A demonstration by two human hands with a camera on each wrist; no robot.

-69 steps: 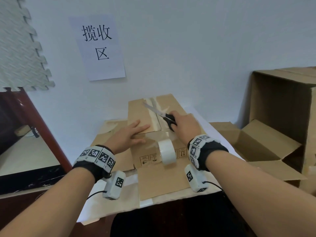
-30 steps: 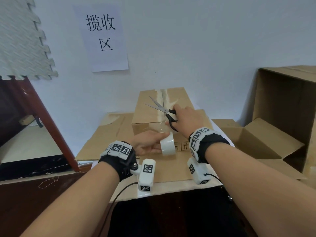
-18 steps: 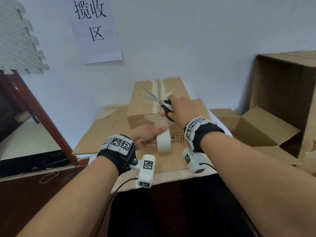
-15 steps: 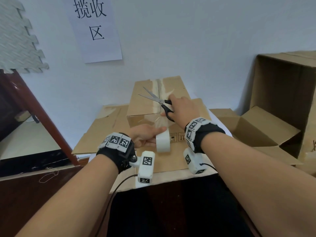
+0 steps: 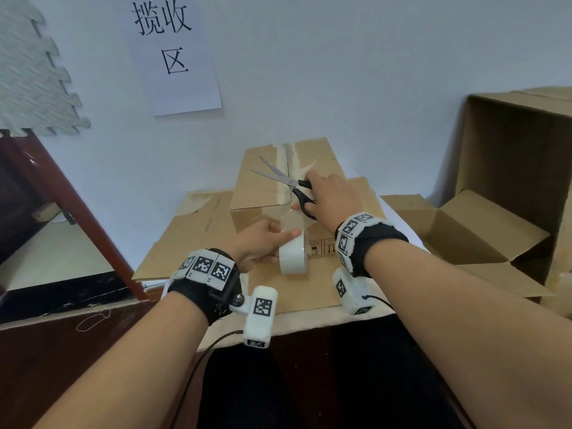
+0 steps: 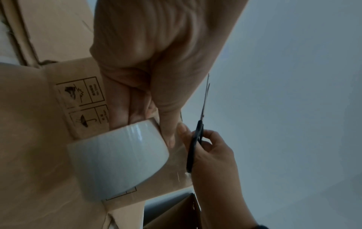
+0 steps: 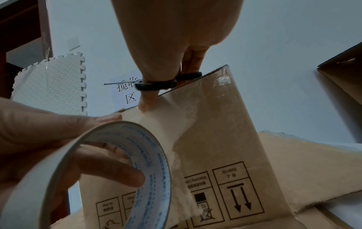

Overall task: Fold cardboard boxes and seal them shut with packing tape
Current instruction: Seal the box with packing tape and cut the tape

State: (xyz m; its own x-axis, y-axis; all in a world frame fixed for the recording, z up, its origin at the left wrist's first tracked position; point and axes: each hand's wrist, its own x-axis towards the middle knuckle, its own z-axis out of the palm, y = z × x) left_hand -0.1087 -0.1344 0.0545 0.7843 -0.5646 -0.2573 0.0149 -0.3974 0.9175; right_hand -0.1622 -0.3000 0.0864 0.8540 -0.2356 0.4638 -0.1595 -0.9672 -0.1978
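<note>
We see one closed box [image 5: 280, 181] sitting on flat cardboard [image 5: 192, 230] in the middle of the table, close to the wall. A strip of clear tape runs along the seam on its top and down the front side toward us.

Our left hand [image 5: 260, 243] holds the one roll of tape [image 5: 293, 254] just in front of the box — the thumb lies on the outside of the roll and the fingers [image 7: 109, 172] curl through its hole. The clear strip stretches from the roll up to the top edge of the box.

Our right hand [image 5: 332, 195] is at the top front edge of the box. It holds one pair of scissors [image 5: 286, 181] by the black handles, with fingers through the loops. The two blades are spread a little and point left across the top of the box. One fingertip [image 7: 146, 103] of this hand presses the tape at the edge.

On the right we count two more boxes, both open — a low one [image 5: 464, 230] and a tall one [image 5: 520, 156]. One paper sign [image 5: 173, 54] hangs on the wall, and one foam mat [image 5: 31, 66] is at the left.
</note>
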